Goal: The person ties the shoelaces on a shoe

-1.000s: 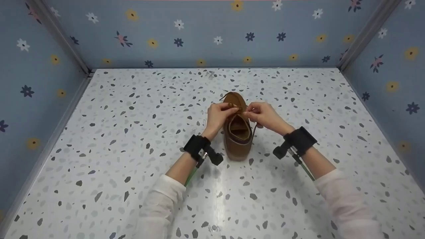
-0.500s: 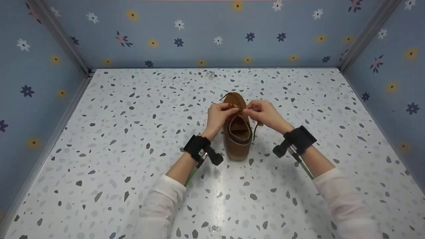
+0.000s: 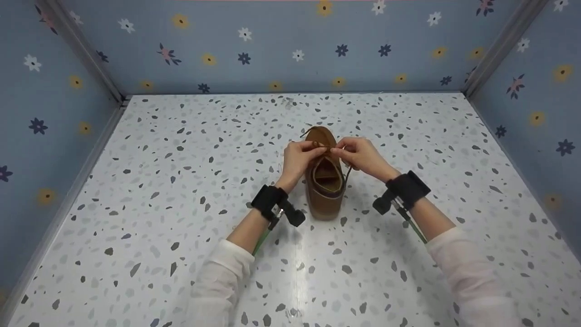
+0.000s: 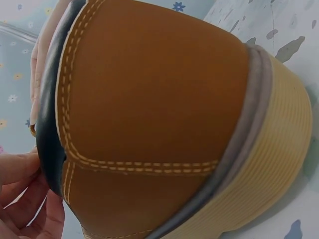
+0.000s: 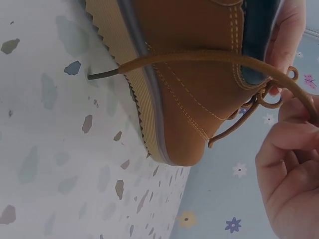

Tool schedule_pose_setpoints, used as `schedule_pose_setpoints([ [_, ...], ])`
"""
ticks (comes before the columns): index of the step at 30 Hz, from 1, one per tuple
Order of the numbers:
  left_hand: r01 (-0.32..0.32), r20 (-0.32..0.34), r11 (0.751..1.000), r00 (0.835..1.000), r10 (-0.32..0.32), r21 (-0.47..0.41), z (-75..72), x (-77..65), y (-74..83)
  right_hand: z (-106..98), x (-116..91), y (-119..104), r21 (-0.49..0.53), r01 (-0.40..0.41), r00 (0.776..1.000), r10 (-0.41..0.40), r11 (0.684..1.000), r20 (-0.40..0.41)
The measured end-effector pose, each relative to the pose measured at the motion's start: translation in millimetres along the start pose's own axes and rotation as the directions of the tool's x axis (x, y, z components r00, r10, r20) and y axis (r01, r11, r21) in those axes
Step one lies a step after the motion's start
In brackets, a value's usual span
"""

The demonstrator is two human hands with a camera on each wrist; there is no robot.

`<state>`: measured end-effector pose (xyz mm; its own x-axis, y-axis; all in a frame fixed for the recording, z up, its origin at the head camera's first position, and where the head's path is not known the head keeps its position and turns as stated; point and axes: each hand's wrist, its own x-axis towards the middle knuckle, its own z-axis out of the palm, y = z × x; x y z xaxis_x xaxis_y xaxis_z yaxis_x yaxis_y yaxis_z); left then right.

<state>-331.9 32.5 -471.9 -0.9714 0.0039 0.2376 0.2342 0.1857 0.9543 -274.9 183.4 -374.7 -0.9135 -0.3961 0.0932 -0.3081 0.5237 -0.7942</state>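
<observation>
A brown lace-up shoe [image 3: 325, 210] with a pale ridged sole stands on the speckled surface, toe pointing away from me. My left hand [image 3: 297, 160] is at the shoe's lacing, its thumb and finger pinching the lace by the knot. Opposite, my right hand [image 3: 364, 155] pinches the brown shoelace [image 5: 192, 56] just right of the knot. The right wrist view shows small lace loops between the hands and a loose end with a dark tip hanging down the shoe's side. In the left wrist view the heel [image 4: 154, 94] hides much of the lacing.
The white speckled surface [image 3: 190, 218] extends all round the shoe. Blue flowered panels [image 3: 290, 41] enclose it at the back, left and right. Another lace end [image 3: 308, 131] lies over the toe. Both wrists wear black bands with cameras.
My right hand has shifted slightly up and closer to the knot, and its hanging lace end has swung a little. The left hand and shoe hold their places.
</observation>
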Motion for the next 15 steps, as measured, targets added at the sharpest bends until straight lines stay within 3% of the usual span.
schedule_pose_setpoints([
  [8, -0.047, -0.015, 0.999, 0.999, 0.047, -0.013, 8.5, 10.0, -27.0, 3.9, 3.5, 3.9, -0.066, -0.027, 1.0, 0.028, 0.997, 0.008],
  [15, -0.037, 0.002, 0.997, 0.999, 0.037, -0.064, 9.6, 12.0, -30.6, 5.8, 5.9, 4.1, -0.075, -0.06, 0.998, 0.059, 0.995, -0.014],
])
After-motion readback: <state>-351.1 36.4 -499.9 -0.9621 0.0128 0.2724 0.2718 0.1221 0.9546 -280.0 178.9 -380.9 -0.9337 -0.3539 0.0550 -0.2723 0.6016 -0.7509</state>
